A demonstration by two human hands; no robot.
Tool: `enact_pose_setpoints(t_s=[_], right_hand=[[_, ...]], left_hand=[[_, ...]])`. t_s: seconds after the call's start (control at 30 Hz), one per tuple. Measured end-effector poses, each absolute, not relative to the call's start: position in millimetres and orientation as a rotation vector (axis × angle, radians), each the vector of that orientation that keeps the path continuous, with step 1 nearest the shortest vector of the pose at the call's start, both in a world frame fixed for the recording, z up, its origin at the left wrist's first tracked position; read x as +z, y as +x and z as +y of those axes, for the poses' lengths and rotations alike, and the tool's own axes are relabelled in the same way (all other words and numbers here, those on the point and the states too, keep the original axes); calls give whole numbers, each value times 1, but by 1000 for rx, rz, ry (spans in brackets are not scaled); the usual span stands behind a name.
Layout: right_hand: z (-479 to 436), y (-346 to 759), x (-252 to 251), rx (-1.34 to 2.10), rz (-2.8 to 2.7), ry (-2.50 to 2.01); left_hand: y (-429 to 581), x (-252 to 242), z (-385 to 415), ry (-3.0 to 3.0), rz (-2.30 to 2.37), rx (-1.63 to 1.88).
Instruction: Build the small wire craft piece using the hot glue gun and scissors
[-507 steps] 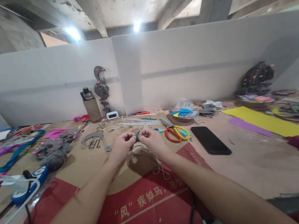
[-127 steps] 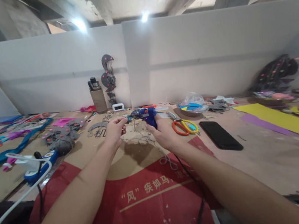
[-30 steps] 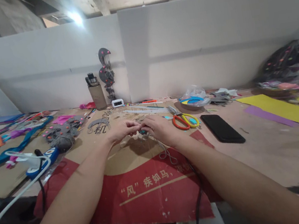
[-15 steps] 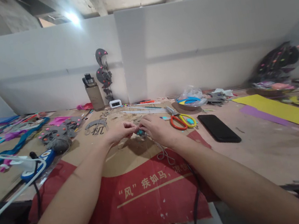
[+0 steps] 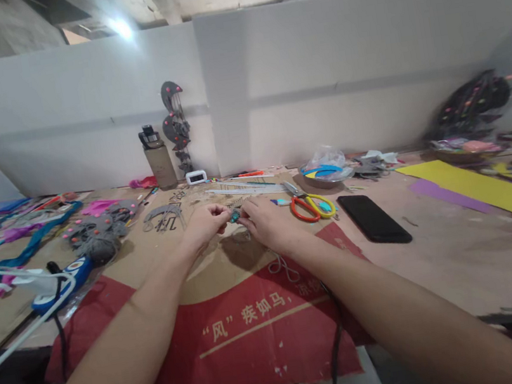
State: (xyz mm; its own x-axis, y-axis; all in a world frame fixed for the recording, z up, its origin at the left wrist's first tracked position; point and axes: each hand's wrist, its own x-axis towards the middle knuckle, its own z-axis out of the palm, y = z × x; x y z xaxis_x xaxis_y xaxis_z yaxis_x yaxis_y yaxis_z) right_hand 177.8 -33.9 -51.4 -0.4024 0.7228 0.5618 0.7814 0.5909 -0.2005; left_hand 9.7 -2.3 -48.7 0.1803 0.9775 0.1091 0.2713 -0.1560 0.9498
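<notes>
While both forearms reach out over the cardboard sheet (image 5: 250,282), the left hand (image 5: 205,223) and the right hand (image 5: 265,222) meet above its brown part, fingertips pinched together on a small teal piece (image 5: 234,217). It is too small to make out its shape; it sits between the two hands, held just clear of the worktop (image 5: 440,267).

Under the hands the cardboard is matt brown, scuffed, with a broad red printed band nearer the body bearing pale characters. A thin loop of grey wire (image 5: 283,268) lies on it just behind the right wrist, and a black cable (image 5: 332,341) runs down off the near edge.

Just to the right of the right hand lie scissors (image 5: 309,206) with one orange and one yellow loop handle, and beyond them a flat, glossy black phone (image 5: 374,218), rectangular with rounded corners. Farther right are a yellow sheet (image 5: 472,188) and a purple strip (image 5: 449,195), both thin and smooth.

Ahead of the hands lie pale straight strips (image 5: 241,190), then a small white clock (image 5: 196,176) and a translucent brown bottle (image 5: 158,162) against the white partition. Left of the left hand sit grey felt cut-outs (image 5: 98,231) dotted with pink beads, curved and soft-edged, and a blue and white power strip (image 5: 63,286) with a thick white cord.
</notes>
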Motion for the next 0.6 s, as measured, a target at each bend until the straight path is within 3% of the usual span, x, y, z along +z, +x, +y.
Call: enact_pose_setpoints(t_s=[0.27,0.6], right_hand=[[-35,176,-51,279,-1932,-1233],[-34,178,-52,168,-1965,-1148]], left_hand=[[14,-48,-5,1571,1133,1054],[15,-36,-15,1329,1065,962]])
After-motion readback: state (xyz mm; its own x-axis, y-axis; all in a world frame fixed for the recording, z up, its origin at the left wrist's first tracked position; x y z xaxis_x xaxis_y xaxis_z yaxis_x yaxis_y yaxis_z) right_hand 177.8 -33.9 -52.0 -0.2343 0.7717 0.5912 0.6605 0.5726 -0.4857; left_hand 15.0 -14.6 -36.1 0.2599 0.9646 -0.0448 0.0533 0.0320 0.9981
